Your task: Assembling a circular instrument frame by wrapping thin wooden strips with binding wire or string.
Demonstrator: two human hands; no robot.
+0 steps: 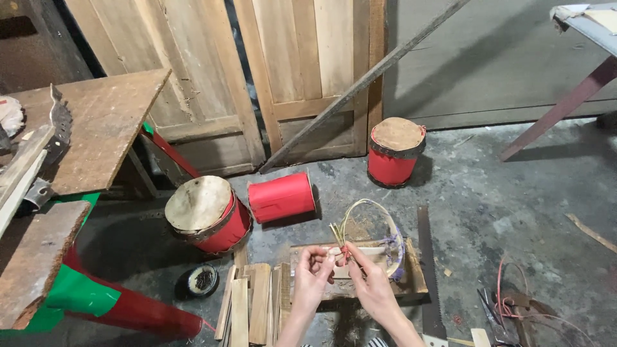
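So the cane hoop (376, 222) is a thin pale strip bent into a ring, with its ends crossed and tied off by a bit of red binding (345, 252) right at the fingertips. Some purplish wrapping sits on its right side. It's held low in the middle, just above a wooden block (411, 283) on the concrete floor (501, 193).

Both hands are close together, pinching at that red knot: left hand (313, 266) and right hand (367, 277), fingers closed on the crossed ends.

Around it: a hand saw (429, 270) lies right beside the block, a bundle of wood slats (250, 305) to the left, and a small round tin (199, 281) past that. Further back there are three red drums, one lying with its skin up (205, 212), one open red cylinder (283, 196) on its side, and one upright drum (393, 153) by the wooden doors (289, 71). Pliers and red wire (504, 302) sit at the right.
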